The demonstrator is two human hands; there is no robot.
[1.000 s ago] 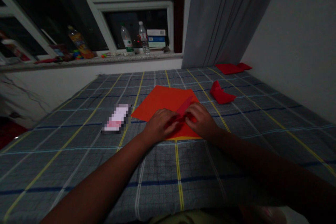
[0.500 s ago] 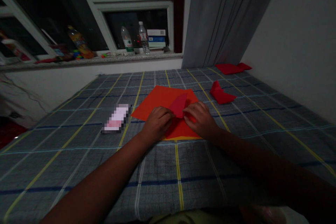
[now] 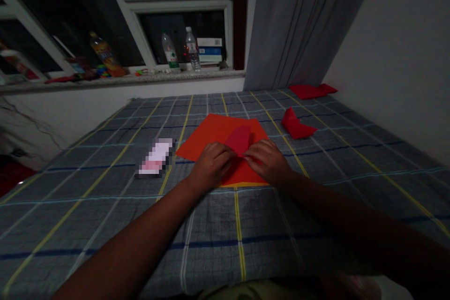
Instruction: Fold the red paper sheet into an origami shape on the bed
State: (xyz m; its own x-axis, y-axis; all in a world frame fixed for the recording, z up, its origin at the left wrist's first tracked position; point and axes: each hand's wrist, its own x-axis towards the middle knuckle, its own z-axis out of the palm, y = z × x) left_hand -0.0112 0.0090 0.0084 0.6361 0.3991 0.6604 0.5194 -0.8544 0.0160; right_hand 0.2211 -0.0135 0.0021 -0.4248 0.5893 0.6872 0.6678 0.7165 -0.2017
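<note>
Between my hands stands a folded piece of pinkish-red paper [image 3: 240, 138], its upper part tilted up. My left hand [image 3: 213, 165] pinches its lower left edge, fingers closed. On the other side my right hand [image 3: 266, 159] grips the lower right edge between thumb and fingertips. Both hands are just above sheets of orange and red paper [image 3: 204, 133] that lie flat beneath. The fingertips partly hide the lower edge of the folded paper. To the right, apart from my hands, sits a folded red paper shape [image 3: 297, 126] with a raised point.
A phone [image 3: 156, 157] with a blurred screen lies left of the sheets on the checked cloth [image 3: 140, 225]. More red paper [image 3: 309, 91] rests at the far right by the curtain [image 3: 291, 23]. Bottles [image 3: 170, 51] and stacked boxes [image 3: 210, 51] line the windowsill.
My right fingertips have shifted slightly left along the lower edge of the folded paper. Both hands keep their hold, and the other things lie as before.
</note>
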